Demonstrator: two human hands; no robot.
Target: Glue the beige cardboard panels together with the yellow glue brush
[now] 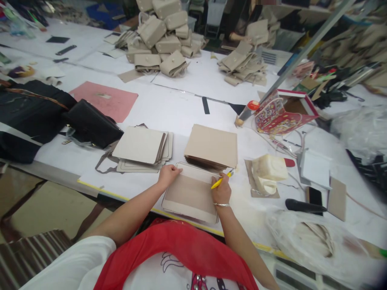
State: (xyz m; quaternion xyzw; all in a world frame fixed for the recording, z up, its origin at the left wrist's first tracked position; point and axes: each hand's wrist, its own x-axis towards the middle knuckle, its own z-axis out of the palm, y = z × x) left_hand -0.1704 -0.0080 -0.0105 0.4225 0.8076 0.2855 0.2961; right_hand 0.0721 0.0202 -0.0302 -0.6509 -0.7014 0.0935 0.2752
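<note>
A beige rectangular panel (pixel 190 193) with rounded corners and a darker middle band lies before me near the table's front edge. My left hand (pixel 169 175) pinches its far left corner between thumb and fingers. At its right side, my right hand (pixel 222 190) is closed around a yellow pen-like tool (pixel 218 183), whose tip points up and right; the fingers also touch the panel's edge. Just beyond stands a stack of tan panels (pixel 211 143). To the left is another stack of pale panels (pixel 140 145), with dark straps sticking out under it.
A black bag (pixel 92 123) and a pink sheet (pixel 105 100) lie at left. On the right are a cream container (pixel 269 169), a red patterned box (pixel 286 112), a phone (pixel 315 199) and a plastic bag (pixel 314 241). Beige handbags (pixel 165 40) are piled at the back; a person works beyond.
</note>
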